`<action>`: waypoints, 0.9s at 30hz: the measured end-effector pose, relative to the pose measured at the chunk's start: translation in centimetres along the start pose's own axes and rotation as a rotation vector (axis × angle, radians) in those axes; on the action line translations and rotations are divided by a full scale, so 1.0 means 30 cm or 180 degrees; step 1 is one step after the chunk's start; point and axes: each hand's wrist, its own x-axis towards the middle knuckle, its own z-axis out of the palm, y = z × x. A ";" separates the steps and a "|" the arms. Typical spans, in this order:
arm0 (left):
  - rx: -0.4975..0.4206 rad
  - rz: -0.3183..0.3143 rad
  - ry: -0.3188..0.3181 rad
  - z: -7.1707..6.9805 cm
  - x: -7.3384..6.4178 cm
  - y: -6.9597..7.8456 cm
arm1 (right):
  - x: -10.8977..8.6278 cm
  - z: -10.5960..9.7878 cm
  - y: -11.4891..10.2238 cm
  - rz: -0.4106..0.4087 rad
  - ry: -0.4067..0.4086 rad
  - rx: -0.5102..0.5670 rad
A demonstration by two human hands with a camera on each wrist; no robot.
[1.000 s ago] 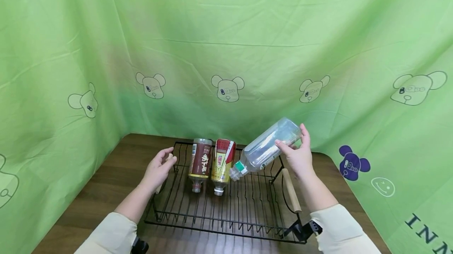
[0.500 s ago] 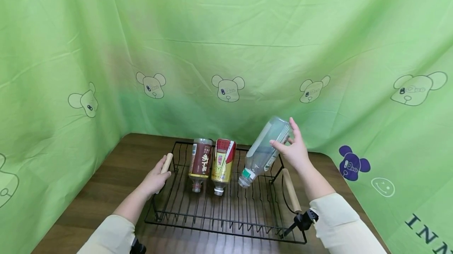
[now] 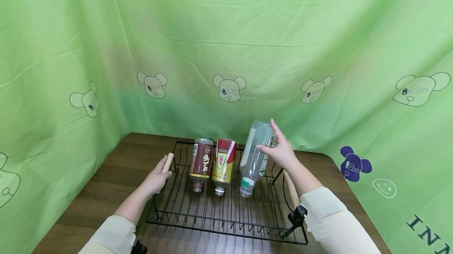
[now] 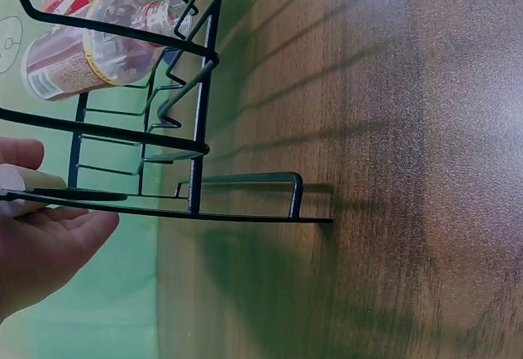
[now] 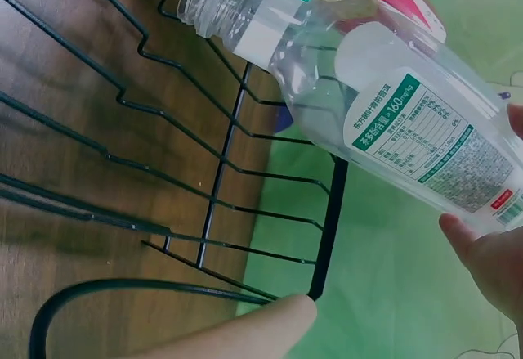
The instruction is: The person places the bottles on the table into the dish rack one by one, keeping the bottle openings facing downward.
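My right hand (image 3: 281, 152) grips a clear plastic bottle (image 3: 252, 159) near its base, thumb on one side and fingers on the other. The bottle is tilted neck-down over the right part of a black wire dish rack (image 3: 226, 220). In the right wrist view its printed label (image 5: 425, 142) and uncapped neck (image 5: 214, 3) show. My left hand (image 3: 155, 175) holds the rack's left wooden handle (image 3: 168, 162). Between the hands, a dark red-labelled bottle (image 3: 201, 161) and a red-and-yellow bottle (image 3: 223, 163) lie neck-down side by side in the rack.
The rack's right wooden handle (image 3: 291, 191) lies under my right forearm. A brown wooden table (image 3: 95, 199) carries the rack. Green patterned cloth (image 3: 226, 57) hangs around the table's back and sides.
My right hand has moved left with the clear bottle, which has swung from a strong slant to nearly in line with the other two. My left hand has taken hold of the left handle.
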 end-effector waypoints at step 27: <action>-0.0047 0.0029 0.0042 0.005 0.001 -0.006 | 0.060 0.091 0.015 0.0085 -0.0147 -0.0168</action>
